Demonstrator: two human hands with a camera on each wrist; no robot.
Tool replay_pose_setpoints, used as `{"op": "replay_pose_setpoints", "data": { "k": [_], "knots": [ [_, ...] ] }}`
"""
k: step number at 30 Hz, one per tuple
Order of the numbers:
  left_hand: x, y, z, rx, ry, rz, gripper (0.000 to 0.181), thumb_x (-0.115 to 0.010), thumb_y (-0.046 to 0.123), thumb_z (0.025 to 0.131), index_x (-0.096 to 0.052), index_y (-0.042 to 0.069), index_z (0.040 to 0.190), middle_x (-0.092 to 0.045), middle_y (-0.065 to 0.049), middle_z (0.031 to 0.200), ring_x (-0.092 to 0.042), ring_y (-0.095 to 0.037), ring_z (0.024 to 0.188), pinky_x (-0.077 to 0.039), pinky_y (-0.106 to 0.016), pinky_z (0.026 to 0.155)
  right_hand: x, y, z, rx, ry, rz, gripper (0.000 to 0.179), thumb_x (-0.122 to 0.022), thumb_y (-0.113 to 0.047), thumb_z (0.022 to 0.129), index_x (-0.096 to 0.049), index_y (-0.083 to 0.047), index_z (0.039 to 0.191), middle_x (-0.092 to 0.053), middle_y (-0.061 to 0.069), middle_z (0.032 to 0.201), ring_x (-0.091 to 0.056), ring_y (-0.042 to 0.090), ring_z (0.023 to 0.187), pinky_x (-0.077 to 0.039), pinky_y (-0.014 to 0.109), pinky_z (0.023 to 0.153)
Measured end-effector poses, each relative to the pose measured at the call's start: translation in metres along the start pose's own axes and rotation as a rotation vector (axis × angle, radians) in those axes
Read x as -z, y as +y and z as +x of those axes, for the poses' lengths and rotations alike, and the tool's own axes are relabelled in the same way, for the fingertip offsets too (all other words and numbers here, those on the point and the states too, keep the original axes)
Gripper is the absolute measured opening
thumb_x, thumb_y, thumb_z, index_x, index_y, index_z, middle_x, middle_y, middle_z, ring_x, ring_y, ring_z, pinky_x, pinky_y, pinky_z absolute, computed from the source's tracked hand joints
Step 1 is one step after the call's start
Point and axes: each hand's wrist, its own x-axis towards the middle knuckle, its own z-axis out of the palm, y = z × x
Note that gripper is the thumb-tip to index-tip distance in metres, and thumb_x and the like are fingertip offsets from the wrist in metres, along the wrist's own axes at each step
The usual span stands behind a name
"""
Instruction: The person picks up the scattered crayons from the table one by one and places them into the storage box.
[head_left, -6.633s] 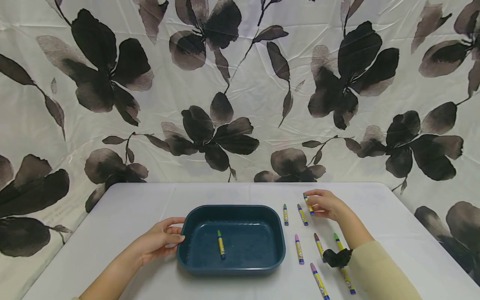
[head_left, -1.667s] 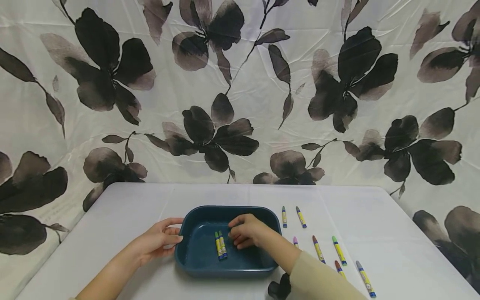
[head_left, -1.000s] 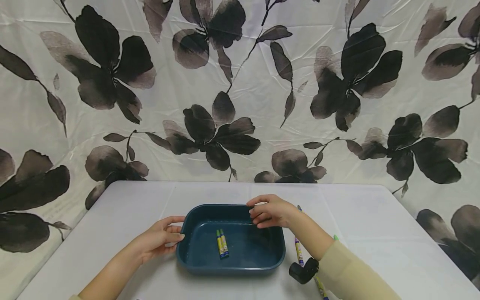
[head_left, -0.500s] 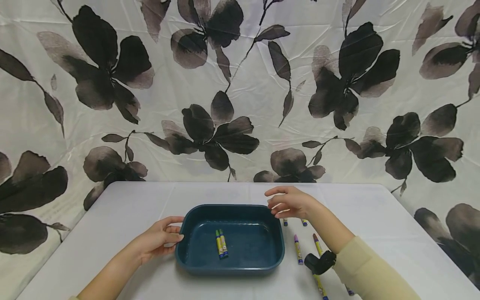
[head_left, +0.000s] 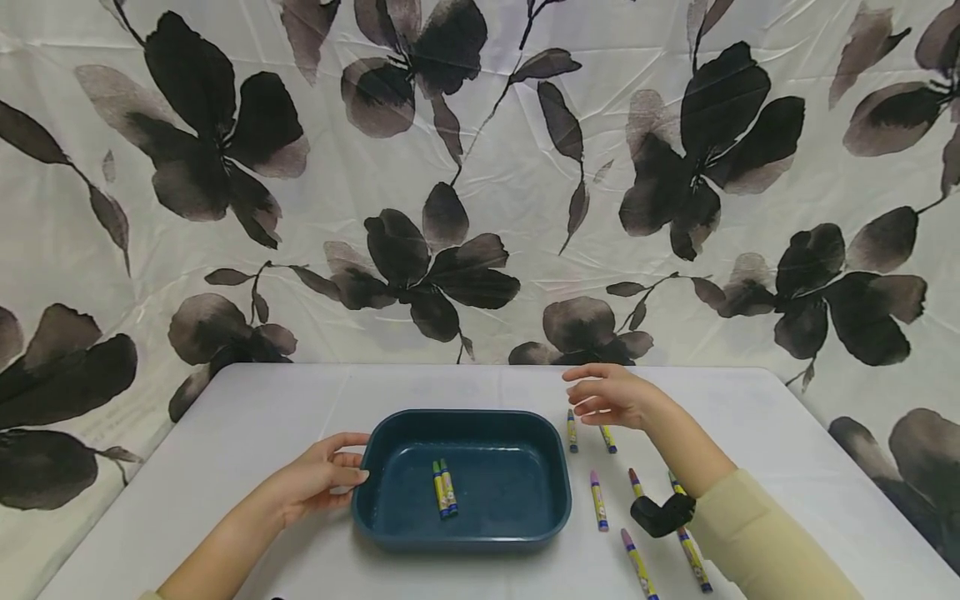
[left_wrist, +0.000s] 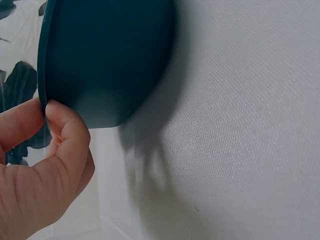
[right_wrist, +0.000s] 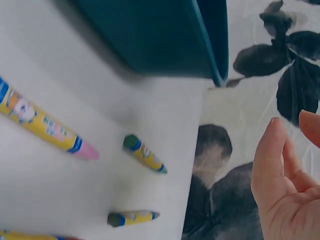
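Note:
A dark teal plastic basin [head_left: 461, 543] stands on the table with two green-tipped crayons [head_left: 444, 489] lying side by side in it. At its left end, my left hand [head_left: 318, 482] pinches the rim between thumb and fingers; the left wrist view shows this grip too. My right hand [head_left: 609, 397] hovers beyond the basin's back right corner, fingers loosely spread and holding nothing. Just below it lie a green crayon [head_left: 572, 432] and another yellow-wrapped crayon [head_left: 608, 440], partly covered by the hand. In the right wrist view the right thumb and fingertips are apart.
Right of the basin lie more crayons: a pink one [head_left: 598, 502], a pinkish-purple one [head_left: 639, 565], a brown-tipped one [head_left: 634, 482] and others partly under the right forearm. A black wrist camera [head_left: 663, 515] hangs by the sleeve. Floral cloth [head_left: 480, 167] hangs behind the table.
The right hand held a crayon from the back row earlier; that crayon now lies beside the first in the basin. The emptied hand has moved back and right. The left hand stayed put.

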Motion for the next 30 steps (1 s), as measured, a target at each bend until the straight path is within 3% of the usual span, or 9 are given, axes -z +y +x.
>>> {"op": "replay_pose_setpoints", "data": {
  "k": [14,23,30],
  "knots": [
    [0.0,0.0,-0.001,-0.005,0.001,-0.01,0.066,-0.06,-0.003,0.085,-0.023,-0.004,0.14,-0.048,-0.006,0.093,-0.051,-0.014,0.076,-0.045,-0.026,0.066,0.027,0.01,0.001,-0.034,0.054,-0.003,0.041,-0.06,-0.007,0.086,-0.05,-0.001,0.125,-0.06,0.009,0.092,-0.062,0.017,0.075,-0.053,0.032,0.07],
    [-0.001,-0.002,-0.002,-0.002,-0.009,-0.021,0.066,-0.06,-0.002,0.086,-0.023,-0.004,0.14,-0.049,-0.007,0.095,-0.052,-0.014,0.077,-0.046,-0.025,0.066,0.04,0.026,0.006,-0.12,0.138,-0.004,0.04,-0.06,-0.008,0.088,-0.049,0.001,0.125,-0.062,0.011,0.096,-0.06,0.02,0.079,-0.052,0.032,0.069],
    [0.002,-0.003,-0.001,-0.001,-0.02,-0.04,0.066,-0.059,-0.003,0.086,-0.022,-0.004,0.14,-0.049,-0.007,0.095,-0.053,-0.014,0.077,-0.047,-0.025,0.067,0.044,0.039,0.009,-0.18,0.157,0.009,0.049,-0.061,-0.006,0.087,-0.043,0.002,0.132,-0.062,0.011,0.097,-0.058,0.016,0.072,-0.052,0.03,0.069]
  ]
}}
